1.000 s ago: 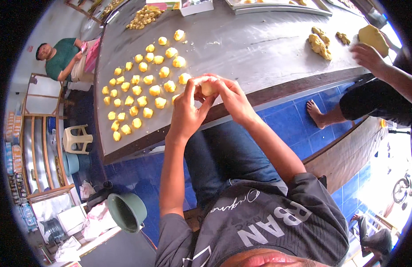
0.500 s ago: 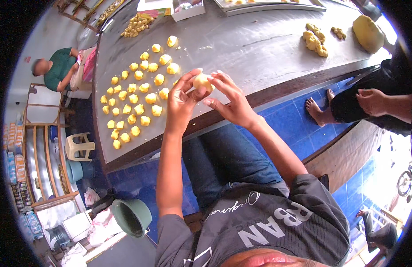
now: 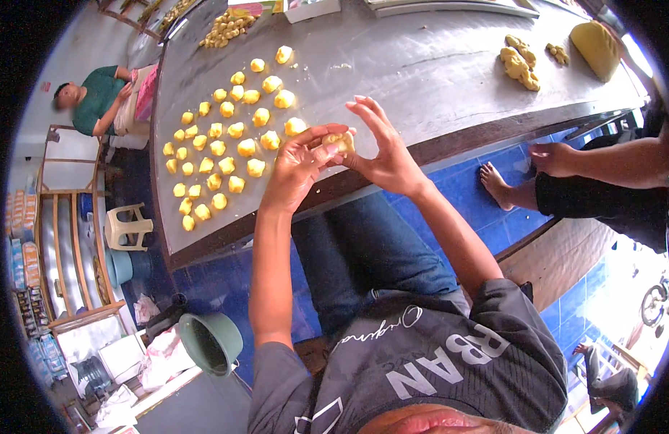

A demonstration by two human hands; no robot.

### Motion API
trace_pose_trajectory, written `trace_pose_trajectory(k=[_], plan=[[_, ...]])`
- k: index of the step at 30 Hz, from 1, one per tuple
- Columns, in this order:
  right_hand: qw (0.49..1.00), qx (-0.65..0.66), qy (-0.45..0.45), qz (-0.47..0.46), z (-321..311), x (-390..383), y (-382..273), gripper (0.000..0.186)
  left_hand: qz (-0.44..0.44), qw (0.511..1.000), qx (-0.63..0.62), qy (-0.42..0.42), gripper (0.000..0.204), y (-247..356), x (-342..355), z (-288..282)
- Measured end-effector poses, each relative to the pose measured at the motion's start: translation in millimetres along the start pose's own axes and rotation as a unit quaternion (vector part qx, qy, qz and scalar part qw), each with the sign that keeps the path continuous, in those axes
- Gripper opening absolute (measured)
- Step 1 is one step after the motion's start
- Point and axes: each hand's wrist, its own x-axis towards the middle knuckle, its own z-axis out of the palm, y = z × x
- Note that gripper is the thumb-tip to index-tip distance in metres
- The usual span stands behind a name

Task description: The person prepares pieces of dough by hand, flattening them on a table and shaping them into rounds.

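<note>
My left hand (image 3: 294, 168) grips a small pale-yellow piece of dough (image 3: 339, 143) with thumb and fingers, over the near edge of the steel-topped table (image 3: 421, 87). My right hand (image 3: 385, 152) is open beside it, fingers raised and apart, its thumb low against the piece. On the tabletop to the left lie several small yellow dough pieces (image 3: 246, 147), spaced apart.
At the back are small brown pieces (image 3: 222, 30), white boxes (image 3: 312, 9) and trays (image 3: 450, 10). Tan lumps (image 3: 521, 69) and a large dough slab (image 3: 594, 50) lie right. A co-worker's arm (image 3: 609, 159) is at right; another person (image 3: 99, 101) is at left. A stool (image 3: 127, 224) stands below.
My hands have parted slightly, my right fingers lifting and spreading. The dough piece looks less round. The co-worker's hand dropped from the table to beside their leg.
</note>
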Motion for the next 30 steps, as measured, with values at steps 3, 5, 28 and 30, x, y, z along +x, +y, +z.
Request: trace_pose_trajectory(k=[3, 5, 28, 30], plan=[[0.999, -0.02, -0.028, 0.016, -6, 2, 0, 0.079, 0.023, 0.993, 0.118, -0.008, 0.03, 1, 5, -3], [0.998, -0.061, -0.012, -0.004, -18, 1, 1, 0.081, 0.047, 0.976, 0.213, 0.007, 0.029, 4, 11, -3], [0.983, -0.005, 0.18, 0.033, -62, -4, 46, 0.034, 0.259, 0.78, 0.565, 0.071, 0.021, -18, 51, 10], [0.983, 0.002, 0.183, 0.03, -57, -3, 44, 0.035, 0.232, 0.781, 0.577, 0.057, 0.024, -28, 51, -4]])
